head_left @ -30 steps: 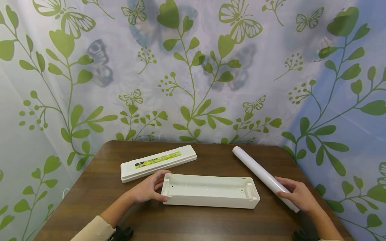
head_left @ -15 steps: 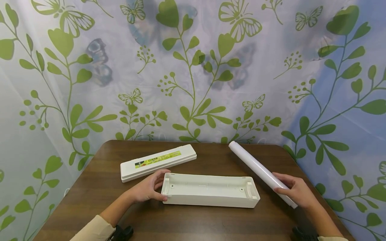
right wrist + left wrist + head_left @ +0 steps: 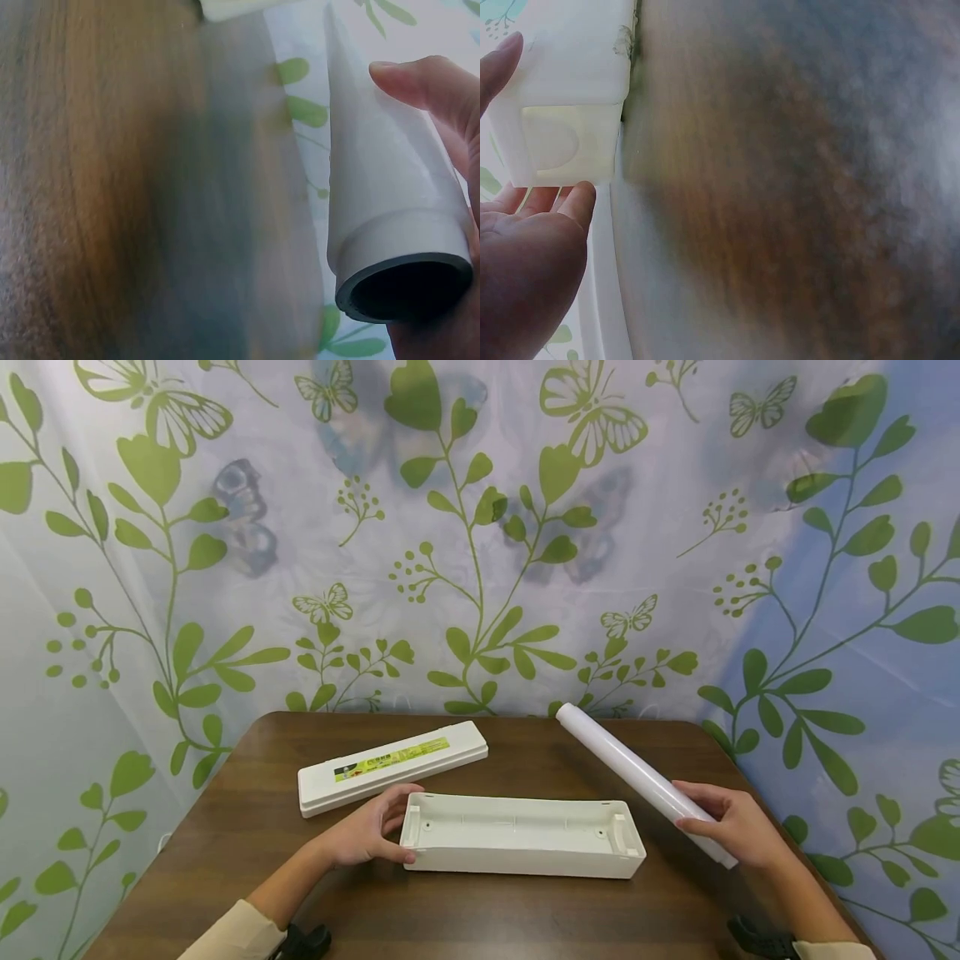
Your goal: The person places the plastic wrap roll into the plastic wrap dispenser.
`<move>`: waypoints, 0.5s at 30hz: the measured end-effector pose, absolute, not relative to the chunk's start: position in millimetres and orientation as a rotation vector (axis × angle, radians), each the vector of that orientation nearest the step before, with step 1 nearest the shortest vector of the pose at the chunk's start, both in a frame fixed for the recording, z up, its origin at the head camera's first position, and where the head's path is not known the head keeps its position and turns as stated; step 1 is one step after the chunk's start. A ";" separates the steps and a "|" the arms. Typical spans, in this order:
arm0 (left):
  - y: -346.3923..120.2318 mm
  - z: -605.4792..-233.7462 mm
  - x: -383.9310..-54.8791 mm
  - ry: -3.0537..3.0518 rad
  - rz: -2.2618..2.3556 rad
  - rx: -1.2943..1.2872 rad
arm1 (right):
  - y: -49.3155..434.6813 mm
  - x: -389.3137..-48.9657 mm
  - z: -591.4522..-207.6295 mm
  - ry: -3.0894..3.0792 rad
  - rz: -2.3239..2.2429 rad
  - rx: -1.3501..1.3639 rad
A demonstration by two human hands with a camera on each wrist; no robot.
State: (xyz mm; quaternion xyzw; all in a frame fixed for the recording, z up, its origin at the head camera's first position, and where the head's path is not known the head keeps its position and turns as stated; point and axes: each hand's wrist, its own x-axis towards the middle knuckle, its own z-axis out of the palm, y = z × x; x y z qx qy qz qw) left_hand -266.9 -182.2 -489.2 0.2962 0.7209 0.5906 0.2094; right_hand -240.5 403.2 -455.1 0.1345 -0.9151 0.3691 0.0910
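Observation:
A long white plastic box, its top uncovered, lies in the middle of the table. My left hand grips its left end, thumb at the front and fingers behind; the left wrist view shows that hand around the box's end wall. On the right, my right hand holds a white roll of plastic film near its lower end, slanting away to the back left. It appears raised off the table. In the right wrist view the roll shows a dark hollow core, with the thumb across its side.
Behind the box at the left lies a white lid with a yellow-green label. The brown wooden table ends at a curtain printed with leaves and butterflies.
My right hand has shifted slightly up and left with the roll, whose far end has swung left and risen. The left hand and the box stay in place.

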 end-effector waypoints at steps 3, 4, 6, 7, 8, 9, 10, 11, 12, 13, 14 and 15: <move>-182.3 -489.4 -265.6 2.007 1.637 0.819 | 400.3 -240.2 -451.2 -2.721 1.090 0.426; -182.1 -489.1 -265.4 2.008 1.637 0.820 | 399.3 -240.2 -449.9 -2.724 1.086 0.435; -181.7 -488.3 -265.2 2.007 1.640 0.827 | 396.9 -240.5 -447.6 -2.721 1.088 0.448; -181.5 -487.9 -265.2 2.006 1.643 0.827 | 395.7 -240.6 -446.4 -2.719 1.089 0.453; -181.2 -487.8 -265.4 2.006 1.645 0.830 | 394.3 -240.4 -445.5 -2.717 1.094 0.460; -181.1 -487.8 -265.6 2.006 1.647 0.832 | 392.8 -240.1 -444.5 -2.717 1.095 0.469; -181.0 -487.9 -265.9 2.007 1.647 0.835 | 391.1 -239.9 -443.6 -2.714 1.099 0.477; -181.1 -488.1 -266.1 2.009 1.647 0.835 | 389.4 -239.8 -442.6 -2.709 1.110 0.488; -181.2 -488.3 -266.3 2.012 1.645 0.835 | 387.6 -239.7 -441.7 -2.708 1.114 0.498; -181.4 -488.5 -266.5 2.014 1.645 0.835 | 385.8 -239.7 -440.8 -2.706 1.117 0.511; -181.7 -488.7 -266.7 2.018 1.643 0.834 | 383.9 -239.8 -439.9 -2.704 1.118 0.523; -181.9 -488.9 -266.8 2.017 1.643 0.833 | 382.0 -239.8 -439.0 -2.703 1.120 0.535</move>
